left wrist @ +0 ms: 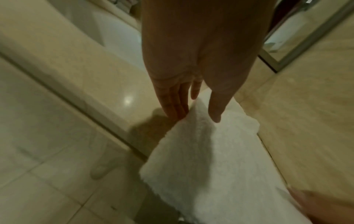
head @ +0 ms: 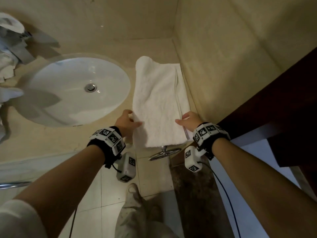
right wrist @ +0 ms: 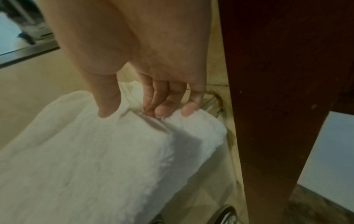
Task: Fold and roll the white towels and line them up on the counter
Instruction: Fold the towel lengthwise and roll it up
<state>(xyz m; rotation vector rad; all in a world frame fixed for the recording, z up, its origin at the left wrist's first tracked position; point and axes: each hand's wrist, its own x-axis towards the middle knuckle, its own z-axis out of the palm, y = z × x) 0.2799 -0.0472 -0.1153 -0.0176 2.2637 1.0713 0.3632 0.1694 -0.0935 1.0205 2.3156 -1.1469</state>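
A white towel (head: 159,100) lies folded into a long strip on the beige counter (head: 106,45), right of the sink, with its near end hanging over the counter's front edge. My left hand (head: 134,118) holds the strip's left edge near the front, thumb on top and straight fingers against the side. In the left wrist view the towel (left wrist: 210,166) rises to a ridge between the thumb and fingers of that hand (left wrist: 197,119). My right hand (head: 181,118) pinches the layered right edge. The right wrist view shows this hand (right wrist: 132,115) with its thumb on top of the towel (right wrist: 95,151) and its fingertips curled onto the edge.
An oval white sink (head: 51,86) fills the counter's left part, with a chrome faucet (head: 25,47) and crumpled white cloth (head: 6,66) at the far left. A tiled wall (head: 223,66) and a dark wooden frame (head: 274,109) close in on the right. A chrome ring (head: 164,152) hangs below the counter edge.
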